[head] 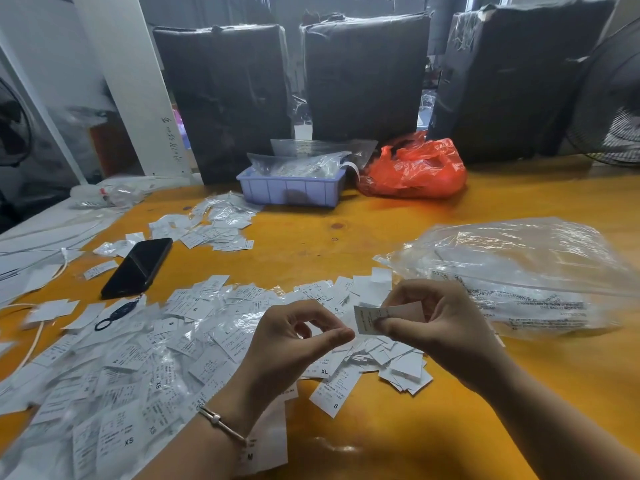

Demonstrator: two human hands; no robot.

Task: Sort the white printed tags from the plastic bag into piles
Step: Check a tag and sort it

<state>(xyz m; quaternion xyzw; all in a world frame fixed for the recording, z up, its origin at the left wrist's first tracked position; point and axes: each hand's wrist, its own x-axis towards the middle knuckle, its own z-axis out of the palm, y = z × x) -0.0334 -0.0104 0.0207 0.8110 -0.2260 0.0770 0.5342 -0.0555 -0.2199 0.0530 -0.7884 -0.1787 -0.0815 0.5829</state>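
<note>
I see the right hand (433, 327) pinching one white tag (369, 318) between thumb and forefinger, lifted above the scattered tags (166, 348). The held tag's long axis runs from about 3 o'clock to 9 o'clock, its free end pointing toward 9 o'clock at the left hand (294, 341). That hand's fingers are curled, thumb and forefinger close together, gripping nothing. The clear plastic bag (512, 271) lies at 3 o'clock of the hands on the yellow table (398, 230), and a black phone (138, 266) rests at 10 o'clock.
</note>
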